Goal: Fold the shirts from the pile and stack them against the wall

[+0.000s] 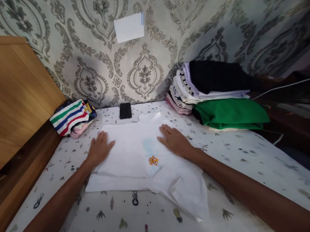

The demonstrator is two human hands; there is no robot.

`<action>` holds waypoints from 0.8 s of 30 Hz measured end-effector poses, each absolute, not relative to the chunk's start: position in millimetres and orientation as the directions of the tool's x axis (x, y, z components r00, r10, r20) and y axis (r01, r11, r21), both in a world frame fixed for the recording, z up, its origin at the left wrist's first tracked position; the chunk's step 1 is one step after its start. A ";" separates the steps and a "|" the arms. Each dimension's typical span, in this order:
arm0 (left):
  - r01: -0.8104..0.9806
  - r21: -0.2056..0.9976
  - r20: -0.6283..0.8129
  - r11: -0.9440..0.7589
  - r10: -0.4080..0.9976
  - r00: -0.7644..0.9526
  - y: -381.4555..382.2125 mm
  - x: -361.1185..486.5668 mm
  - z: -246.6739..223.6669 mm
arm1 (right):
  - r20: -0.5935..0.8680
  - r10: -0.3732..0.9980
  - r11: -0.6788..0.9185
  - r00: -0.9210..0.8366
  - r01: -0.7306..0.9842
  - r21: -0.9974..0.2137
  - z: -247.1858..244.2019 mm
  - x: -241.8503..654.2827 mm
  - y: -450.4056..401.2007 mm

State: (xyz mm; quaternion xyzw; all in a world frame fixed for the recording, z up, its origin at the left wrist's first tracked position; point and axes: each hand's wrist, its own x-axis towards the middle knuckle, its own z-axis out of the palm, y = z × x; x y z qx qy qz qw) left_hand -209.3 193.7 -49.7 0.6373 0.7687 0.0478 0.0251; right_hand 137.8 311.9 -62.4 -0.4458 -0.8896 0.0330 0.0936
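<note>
A white T-shirt with a small orange fish print lies spread on the patterned sheet, its near right part folded over and wrinkled. My left hand rests flat on the shirt's left edge, fingers stretched out and pointing away from me. On the opposite side, my right hand lies flat with its fingers spread over the right part of the fabric. Neither hand grips the cloth.
A dark phone lies behind the shirt near the wall. Small folded clothes sit at the back left beside a wooden cabinet. At the back right stand a stack of folded clothes and a green garment. A cable runs at the far right.
</note>
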 end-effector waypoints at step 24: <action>0.847 0.504 -0.229 -0.167 0.920 0.318 72.7 -166.5 17.6 | 0.161 0.668 0.650 -0.727 0.464 -0.602 -18.2 204.2 129.2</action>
